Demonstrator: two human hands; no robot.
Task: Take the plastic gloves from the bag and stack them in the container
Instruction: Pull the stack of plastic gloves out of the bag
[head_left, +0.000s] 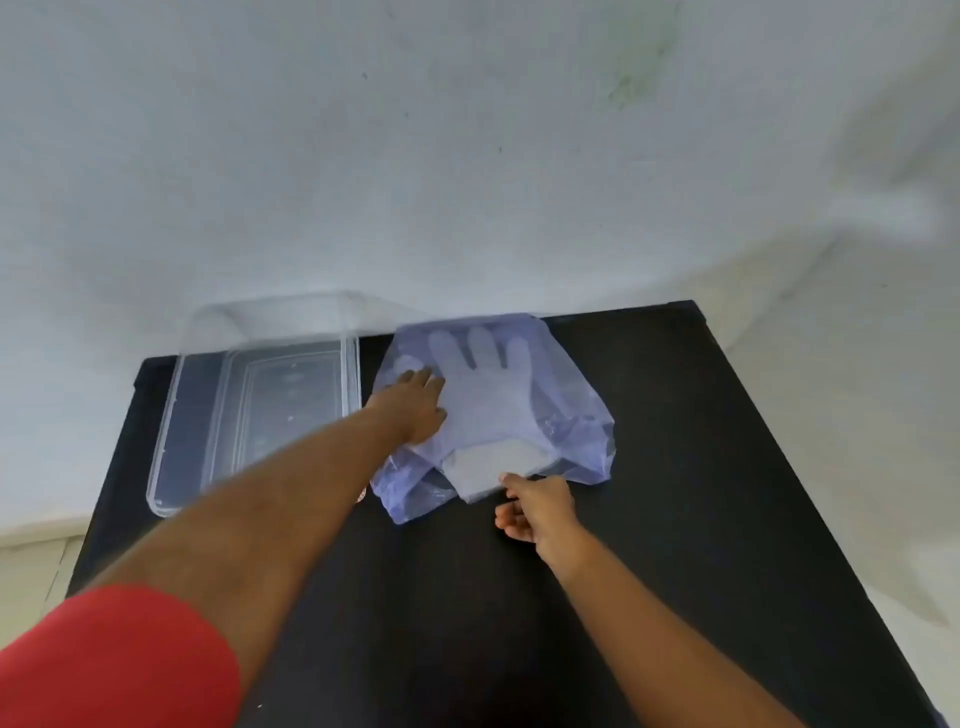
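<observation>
A thin bluish plastic bag (576, 431) lies flat on the black table, with a stack of clear plastic gloves (488, 395) showing through it, fingers pointing away from me. The gloves' cuff end (488, 465) sticks out of the bag's near opening. My left hand (415, 402) lies flat on the bag's left part, pressing it down. My right hand (535, 506) pinches the near edge of the glove cuff with thumb and forefinger. A clear rectangular container (171, 431) sits to the left of the bag; nothing shows inside it.
The black table (701, 467) stands against a pale wall, with its far edge just behind the bag and container. A transparent lid (270, 317) leans behind the container at the wall. Pale floor shows left and right of the table.
</observation>
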